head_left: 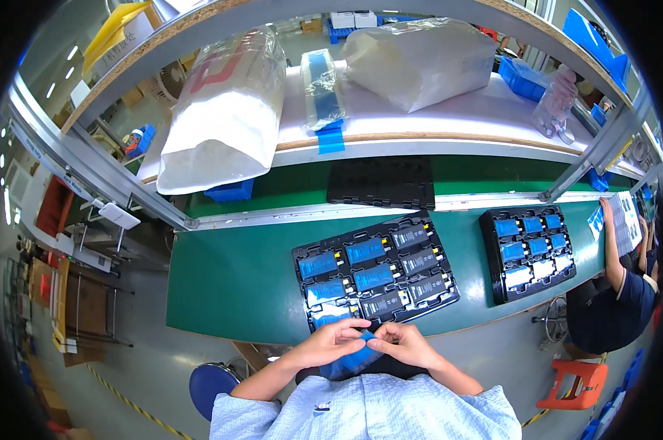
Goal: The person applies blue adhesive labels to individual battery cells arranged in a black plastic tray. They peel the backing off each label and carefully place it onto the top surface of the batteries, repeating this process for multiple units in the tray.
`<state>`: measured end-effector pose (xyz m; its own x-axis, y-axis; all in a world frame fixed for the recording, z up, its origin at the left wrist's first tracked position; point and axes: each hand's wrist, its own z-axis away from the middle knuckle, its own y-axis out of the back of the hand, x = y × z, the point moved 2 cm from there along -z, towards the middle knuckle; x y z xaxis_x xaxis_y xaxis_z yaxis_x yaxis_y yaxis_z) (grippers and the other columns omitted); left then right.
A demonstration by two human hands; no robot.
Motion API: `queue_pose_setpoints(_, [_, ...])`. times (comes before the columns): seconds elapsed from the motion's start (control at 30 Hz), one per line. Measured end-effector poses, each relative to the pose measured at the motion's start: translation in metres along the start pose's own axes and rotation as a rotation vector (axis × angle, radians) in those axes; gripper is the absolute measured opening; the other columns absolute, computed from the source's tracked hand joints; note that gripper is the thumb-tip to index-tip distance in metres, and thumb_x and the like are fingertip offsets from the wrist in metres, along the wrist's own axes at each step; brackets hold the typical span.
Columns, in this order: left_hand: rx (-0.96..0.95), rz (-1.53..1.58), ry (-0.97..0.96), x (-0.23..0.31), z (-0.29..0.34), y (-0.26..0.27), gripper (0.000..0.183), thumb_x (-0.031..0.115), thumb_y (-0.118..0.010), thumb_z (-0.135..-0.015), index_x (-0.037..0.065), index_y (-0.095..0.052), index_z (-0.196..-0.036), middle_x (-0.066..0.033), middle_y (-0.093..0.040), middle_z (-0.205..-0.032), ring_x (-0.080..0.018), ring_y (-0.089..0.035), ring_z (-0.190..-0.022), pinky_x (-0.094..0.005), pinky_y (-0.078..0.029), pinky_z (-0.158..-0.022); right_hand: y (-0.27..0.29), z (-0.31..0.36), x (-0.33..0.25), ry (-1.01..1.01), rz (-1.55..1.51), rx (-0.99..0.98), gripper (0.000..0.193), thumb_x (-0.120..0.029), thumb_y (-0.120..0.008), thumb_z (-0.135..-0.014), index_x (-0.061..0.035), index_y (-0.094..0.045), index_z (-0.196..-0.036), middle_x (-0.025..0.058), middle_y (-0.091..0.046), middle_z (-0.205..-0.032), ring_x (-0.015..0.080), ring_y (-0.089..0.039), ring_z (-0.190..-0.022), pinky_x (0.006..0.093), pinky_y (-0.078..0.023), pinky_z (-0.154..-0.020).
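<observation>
Head view: both bare forearms come in from the lower edge, out of the short sleeves of a light blue shirt (368, 411), and angle inward with elbows apart until the fingertips nearly meet in front of the chest, at the near edge of the green bench (228, 279). Between them is a blue film (348, 364), glossy and partly see-through, spreading downward just before the shirt; whether anything lies under or inside it cannot be told. The left hand (337, 343) is nearly closed, fingers bent and thumb drawn in, gripping the film near its upper edge. The right hand (407, 346) has its thumb and forefinger pinched at the film's upper right corner, the other fingers curled loosely. Just beyond the hands, a black tray (449, 293) sits askew on the bench with flat packs in three rows of three: the left column and two of the middle one show blue faces, the others black. Farther right stands another black tray (498, 287) of mostly blue packs.
</observation>
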<state>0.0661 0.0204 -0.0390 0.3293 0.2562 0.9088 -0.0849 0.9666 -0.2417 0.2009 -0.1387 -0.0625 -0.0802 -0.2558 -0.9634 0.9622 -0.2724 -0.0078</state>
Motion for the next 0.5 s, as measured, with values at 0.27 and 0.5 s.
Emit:
queue_pose_setpoints(0.27, [0.302, -0.412, -0.051, 0.008, 0.002, -0.004, 0.019, 0.018, -0.071, -0.087, 0.001, -0.066, -0.096, -0.0065, -0.071, -0.078, -0.0120, -0.068, -0.073, -0.0271, -0.052, -0.065, 0.007, -0.002, 0.008, -0.080, -0.253, -0.052, 0.019, -0.018, -0.068, -0.091, -0.0009, -0.066, -0.100, -0.0020, -0.065, -0.083, 0.0035, -0.056, -0.075, 0.0212, -0.046, -0.064])
queue_pose_setpoints(0.5, [0.691, -0.721, -0.155, 0.017, 0.033, 0.013, 0.018, 0.018, -0.068, -0.088, 0.002, -0.066, -0.078, -0.0108, -0.061, -0.063, -0.0156, -0.058, -0.052, -0.0309, -0.045, -0.051, 0.074, 0.012, -0.013, -0.046, -0.101, 0.302, 0.012, -0.013, -0.066, -0.090, -0.0009, -0.067, -0.091, 0.0017, -0.066, -0.083, 0.0083, -0.060, -0.073, 0.0234, -0.050, -0.065])
